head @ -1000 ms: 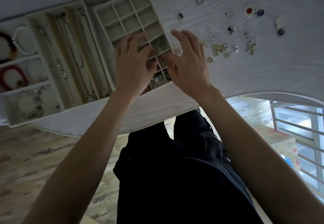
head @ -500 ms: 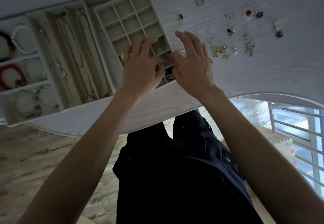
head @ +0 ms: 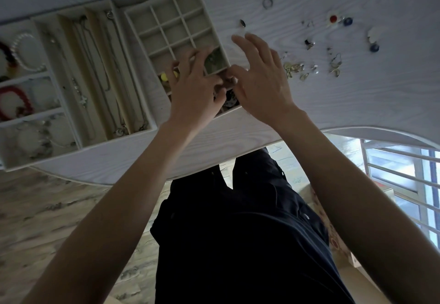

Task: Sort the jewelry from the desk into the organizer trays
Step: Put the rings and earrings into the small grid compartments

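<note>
Over grid tray, both hands meet; no legible writing.

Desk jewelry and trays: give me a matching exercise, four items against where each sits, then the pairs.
Items:
1. pearl bracelet
2. red bracelet
3. silver ring
4. gold earrings

Places:
A. bare desk, far edge, beyond the grid tray
B. leftmost tray, middle section
C. desk, just right of the right hand
D. leftmost tray, far section

Pairs: 1-D, 2-B, 3-A, 4-C
</note>
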{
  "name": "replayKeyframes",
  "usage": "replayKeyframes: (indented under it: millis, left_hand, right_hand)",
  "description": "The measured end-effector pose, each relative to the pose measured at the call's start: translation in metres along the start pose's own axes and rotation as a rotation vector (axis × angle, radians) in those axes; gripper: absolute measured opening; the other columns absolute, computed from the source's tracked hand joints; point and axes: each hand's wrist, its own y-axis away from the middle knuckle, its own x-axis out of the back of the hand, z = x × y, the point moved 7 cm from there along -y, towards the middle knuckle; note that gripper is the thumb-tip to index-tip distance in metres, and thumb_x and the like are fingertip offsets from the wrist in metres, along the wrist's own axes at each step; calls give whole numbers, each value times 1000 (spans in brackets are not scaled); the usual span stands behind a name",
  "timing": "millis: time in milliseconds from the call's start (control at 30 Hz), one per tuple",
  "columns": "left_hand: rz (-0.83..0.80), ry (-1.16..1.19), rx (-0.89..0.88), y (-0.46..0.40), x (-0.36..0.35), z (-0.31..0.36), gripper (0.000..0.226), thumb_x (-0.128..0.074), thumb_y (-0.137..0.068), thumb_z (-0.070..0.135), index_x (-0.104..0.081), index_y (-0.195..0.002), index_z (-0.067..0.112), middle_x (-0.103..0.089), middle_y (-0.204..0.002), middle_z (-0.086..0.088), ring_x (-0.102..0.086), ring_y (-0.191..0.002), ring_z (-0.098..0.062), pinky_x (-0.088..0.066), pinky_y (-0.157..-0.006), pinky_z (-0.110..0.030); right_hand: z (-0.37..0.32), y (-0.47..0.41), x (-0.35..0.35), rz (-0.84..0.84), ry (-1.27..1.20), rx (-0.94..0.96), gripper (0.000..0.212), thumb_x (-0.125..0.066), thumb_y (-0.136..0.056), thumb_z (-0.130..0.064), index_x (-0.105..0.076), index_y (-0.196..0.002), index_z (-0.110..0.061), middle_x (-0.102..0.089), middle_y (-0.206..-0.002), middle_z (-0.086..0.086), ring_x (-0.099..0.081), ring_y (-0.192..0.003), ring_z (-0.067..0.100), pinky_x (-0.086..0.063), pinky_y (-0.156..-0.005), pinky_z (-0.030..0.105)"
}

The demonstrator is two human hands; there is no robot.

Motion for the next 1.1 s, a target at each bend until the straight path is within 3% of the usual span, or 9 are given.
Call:
replayKeyframes:
  millis: [200,400,600,700,800,967,1100]
  left_hand:
    - [16,-96,-2,1,3,0,20,-59,-79,39,-73,-79,25,-46,-141,3,-29,-130,-25,-12,-102,-43]
    - [45,-79,-39,3,5,-3,20,-58,-80,40,-73,-85,27,-48,-139,1,-27,-128,-23,-18,-103,-47]
    - [25,-94,-80,1,5,-4,22,-59,-81,43,-74,-85,28,-47,-141,3,-33,-130,-27,-16,-103,-46]
    - [24,-109,-88,0,4,-7,20,-61,-81,43,-75,-88,30,-47,-140,5,-34,-129,-26,-17,-102,-46]
    - [33,-112,-87,2,4,-6,18,-61,-82,43,-75,-89,33,-48,-139,6,-32,-128,-24,-17,-102,-46]
    - [127,-93,-93,7,15,-2,15,-61,-84,32,-73,-85,24,-57,-129,1,-43,-123,-26,-21,-101,-46]
    - [189,129,-155,13,38,17,14,-55,-92,22,-65,-95,13,-66,-101,-1,-58,-95,-20,-36,-88,-31]
  right_hand:
    - [-8,8,-4,-13,13,9,8,-58,-73,-7,-66,-73,-7,-48,-137,18,-42,-129,39,-37,-100,50]
    - [-10,6,-10,-27,3,-18,27,-54,-74,-6,-66,-98,-6,-46,-139,19,-40,-130,39,-36,-100,51]
    - [-6,5,-10,-82,45,9,26,-51,-75,-9,-66,-96,-11,-43,-141,18,-37,-132,38,-35,-101,48]
    - [-6,5,-11,-93,49,13,18,-51,-77,-11,-65,-86,-7,-46,-138,20,-40,-130,39,-37,-99,50]
    - [-5,5,-12,-86,46,6,24,-44,-79,-14,-65,-84,-5,-48,-137,20,-41,-129,38,-38,-99,50]
    - [10,16,6,22,-158,-37,18,-54,-83,-7,-68,-94,-9,-50,-136,13,-40,-129,30,-40,-99,44]
    - [50,43,45,236,-204,-163,23,-54,-83,-2,-69,-99,-8,-65,-114,10,-57,-110,27,-44,-91,38]
